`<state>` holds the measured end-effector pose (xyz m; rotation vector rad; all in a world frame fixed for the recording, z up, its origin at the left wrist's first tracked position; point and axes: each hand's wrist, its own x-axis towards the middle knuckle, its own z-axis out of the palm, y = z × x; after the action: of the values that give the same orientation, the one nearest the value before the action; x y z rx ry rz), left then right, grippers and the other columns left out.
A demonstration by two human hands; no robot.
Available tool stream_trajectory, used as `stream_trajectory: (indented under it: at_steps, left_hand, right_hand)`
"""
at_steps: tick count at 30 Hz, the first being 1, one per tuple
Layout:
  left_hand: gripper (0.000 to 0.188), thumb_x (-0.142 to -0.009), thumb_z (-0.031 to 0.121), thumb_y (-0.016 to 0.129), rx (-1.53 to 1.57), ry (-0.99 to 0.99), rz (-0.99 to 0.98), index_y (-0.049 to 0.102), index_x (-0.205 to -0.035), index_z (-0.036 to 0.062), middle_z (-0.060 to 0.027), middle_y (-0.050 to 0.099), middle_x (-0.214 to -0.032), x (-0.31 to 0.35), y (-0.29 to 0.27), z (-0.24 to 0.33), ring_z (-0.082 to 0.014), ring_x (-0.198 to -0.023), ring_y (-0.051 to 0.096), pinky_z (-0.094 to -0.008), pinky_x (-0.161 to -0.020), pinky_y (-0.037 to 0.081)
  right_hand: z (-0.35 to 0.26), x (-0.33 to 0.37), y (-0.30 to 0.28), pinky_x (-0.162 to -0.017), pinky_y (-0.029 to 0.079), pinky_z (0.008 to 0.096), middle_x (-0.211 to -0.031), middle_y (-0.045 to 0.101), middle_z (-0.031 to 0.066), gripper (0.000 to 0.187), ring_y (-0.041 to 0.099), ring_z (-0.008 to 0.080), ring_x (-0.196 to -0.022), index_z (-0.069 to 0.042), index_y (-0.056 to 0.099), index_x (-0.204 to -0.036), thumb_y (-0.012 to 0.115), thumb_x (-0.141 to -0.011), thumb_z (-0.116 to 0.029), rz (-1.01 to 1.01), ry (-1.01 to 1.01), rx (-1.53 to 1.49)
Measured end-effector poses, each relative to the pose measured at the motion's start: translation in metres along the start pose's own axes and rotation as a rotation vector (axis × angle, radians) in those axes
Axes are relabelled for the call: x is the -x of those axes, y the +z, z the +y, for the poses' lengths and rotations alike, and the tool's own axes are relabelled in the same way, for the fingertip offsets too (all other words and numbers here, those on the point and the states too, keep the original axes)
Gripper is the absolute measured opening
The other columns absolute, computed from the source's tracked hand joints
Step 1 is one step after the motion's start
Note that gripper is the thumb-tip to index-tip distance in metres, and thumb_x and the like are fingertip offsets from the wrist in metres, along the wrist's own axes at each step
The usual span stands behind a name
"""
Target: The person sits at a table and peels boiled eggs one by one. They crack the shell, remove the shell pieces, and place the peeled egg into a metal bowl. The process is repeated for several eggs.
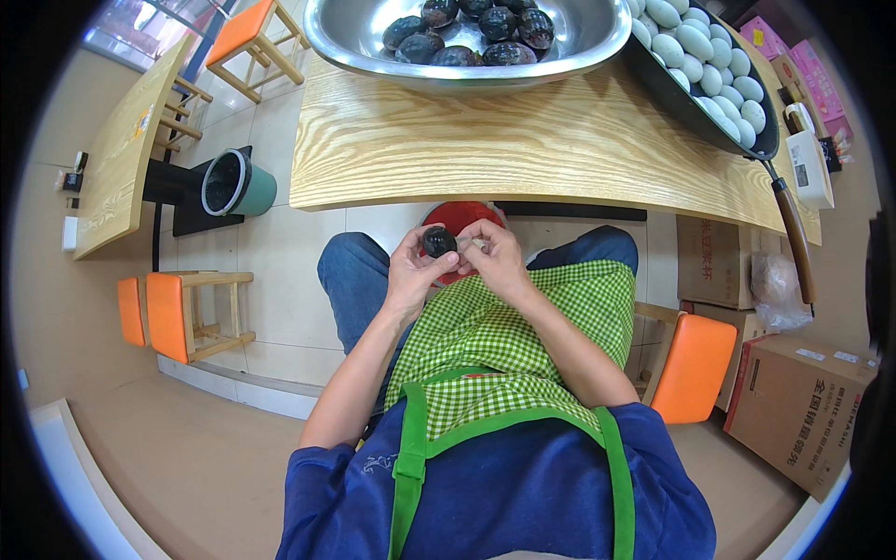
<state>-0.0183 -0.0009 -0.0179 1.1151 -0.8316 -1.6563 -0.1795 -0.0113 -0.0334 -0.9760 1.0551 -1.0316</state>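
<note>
A shiny dark peeled preserved egg [439, 242] rests in the fingers of my left hand [411, 269], over a red bucket [464, 217] between my knees. Close beside the egg is my right hand [495, 254], its fingers pinched together. Something pale shows at those fingertips, too small to make out. Several dark peeled eggs [499, 23] lie in a steel basin [448, 75] on the table. To its right, a black long-handled pan [686, 107] holds many pale bluish eggs [695, 42] in their shells.
The wooden table [523, 140] has its near edge just beyond my knees. The pan's wooden handle [793, 229] juts past that edge at right. A green bin [254, 189] and orange stools [168, 315] stand at left. Cardboard boxes [793, 401] and another orange stool [693, 369] are at right.
</note>
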Motion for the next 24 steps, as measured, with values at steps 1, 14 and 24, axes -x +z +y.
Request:
stream_trajectory:
  at_steps: [1,14,24]
  left_hand:
    - [0.047,-0.083,0.000,0.073,0.019,-0.017,0.011,0.050,-0.123,-0.0019,-0.0088,0.060,-0.108,-0.001,-0.001,-0.001,-0.0159,-0.094,0.063,-0.0289,-0.082,0.056]
    - [0.050,-0.084,-0.001,0.069,0.177,-0.135,-0.136,0.049,-0.131,-0.0026,-0.0120,0.064,-0.110,-0.006,-0.020,-0.004,-0.0182,-0.092,0.065,-0.0308,-0.077,0.056]
    - [0.059,-0.079,-0.006,0.074,-0.083,-0.081,-0.044,0.048,-0.132,-0.0032,-0.0115,0.062,-0.113,-0.001,-0.005,0.005,-0.0148,-0.094,0.064,-0.0274,-0.079,0.057]
  right_hand:
    - [-0.001,0.000,0.000,-0.057,0.056,0.0245,-0.084,0.065,0.0083,0.011,0.065,0.0127,-0.064,0.003,0.058,-0.099,0.058,-0.092,-0.005,0.003,0.033,-0.045]
    - [0.000,-0.004,-0.008,-0.063,0.059,0.0279,-0.095,0.063,0.0133,0.021,0.067,0.0193,-0.078,0.003,0.055,-0.107,0.058,-0.090,-0.008,0.093,0.227,-0.212]
    - [0.000,-0.002,-0.007,-0.083,0.052,0.0328,-0.097,0.066,0.0119,0.026,0.066,0.0213,-0.089,0.002,0.066,-0.106,0.069,-0.081,-0.006,-0.029,-0.277,0.378]
